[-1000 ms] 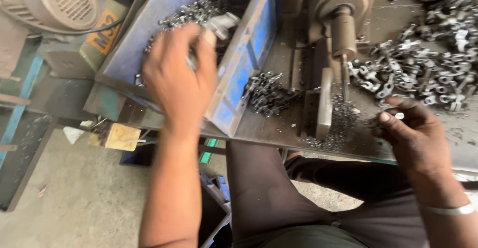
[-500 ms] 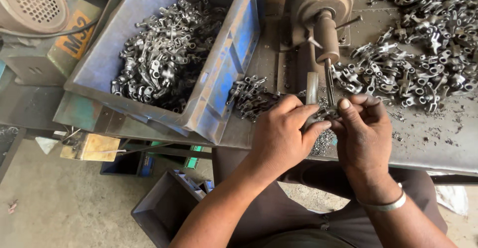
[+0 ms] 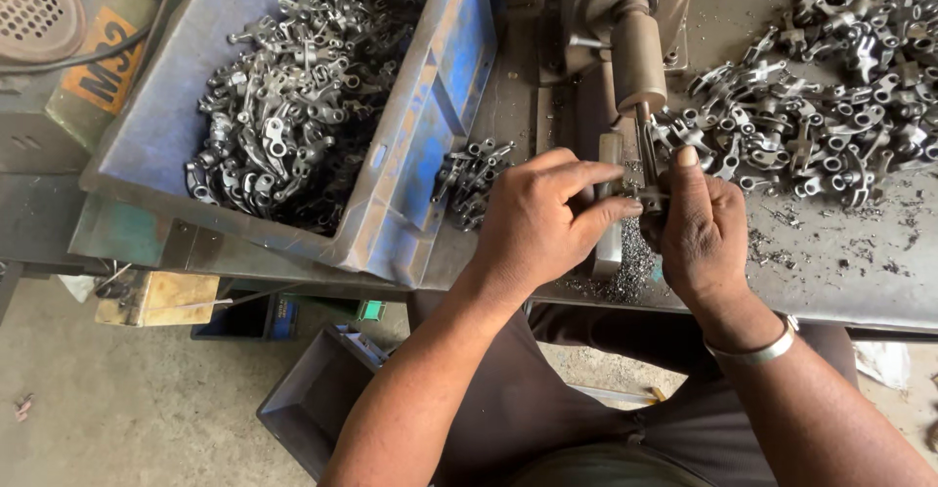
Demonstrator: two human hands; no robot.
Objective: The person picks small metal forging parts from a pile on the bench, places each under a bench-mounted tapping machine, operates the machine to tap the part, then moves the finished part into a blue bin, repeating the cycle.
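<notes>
From the head camera, both hands meet at the middle of the frame, right under the machine's spindle [image 3: 637,57]. The right hand [image 3: 699,233] is closed in a pinch grip on a small metal casting [image 3: 653,197], index finger stretched up along it, and the piece sits at the thumb side of that hand, touching the thin tool bit [image 3: 644,145] that hangs from the spindle. The left hand [image 3: 537,223] is curled, fingertips pressed against an upright grey metal block [image 3: 610,204] just beside the casting; its fingers cover most of the block, and I cannot tell whether it truly clasps it or only steadies it.

The casting is mostly hidden by the two hands, so its shape is hard to make out. The spindle housing is cut off at the top edge.

To the upper right, a loose heap of castings [image 3: 831,106] lies on the dull, scratched steel counter [image 3: 840,272], each piece pale grey with rings and arms. A smaller clump of castings [image 3: 471,179] lies just left of the left hand. A worn blue plastic bin [image 3: 410,204] at the upper left holds a tangled pile of finished castings [image 3: 283,116]. Fine metal swarf [image 3: 630,272] is heaped below the hands. A silver bangle [image 3: 752,350] circles the right wrist.
</notes>
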